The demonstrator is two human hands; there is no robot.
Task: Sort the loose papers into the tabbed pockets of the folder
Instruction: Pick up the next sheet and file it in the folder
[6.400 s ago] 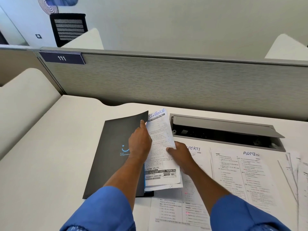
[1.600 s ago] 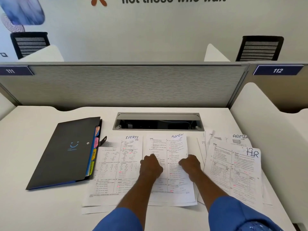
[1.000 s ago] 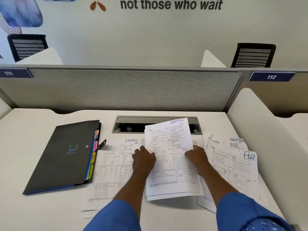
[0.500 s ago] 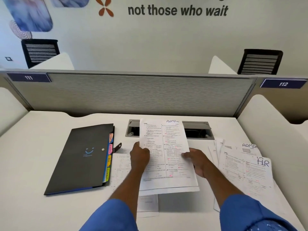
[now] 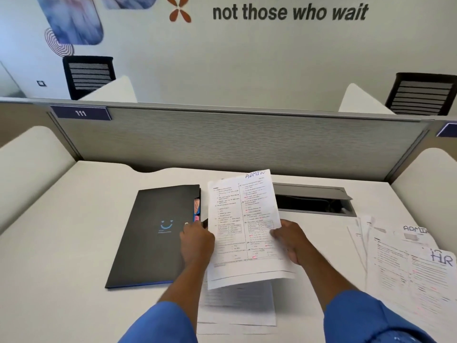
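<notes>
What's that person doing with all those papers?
A person is filing. Their right hand holds up a sheet marked ADMIN above the desk. Their left hand is at the tabbed edge of the dark folder, which lies shut; whether it grips the cover is unclear. More loose papers wait on the right, one marked HR.

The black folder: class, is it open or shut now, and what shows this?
Shut. The black folder lies flat with its cover down; only coloured tabs peek past its right edge, beside the left hand.
</notes>
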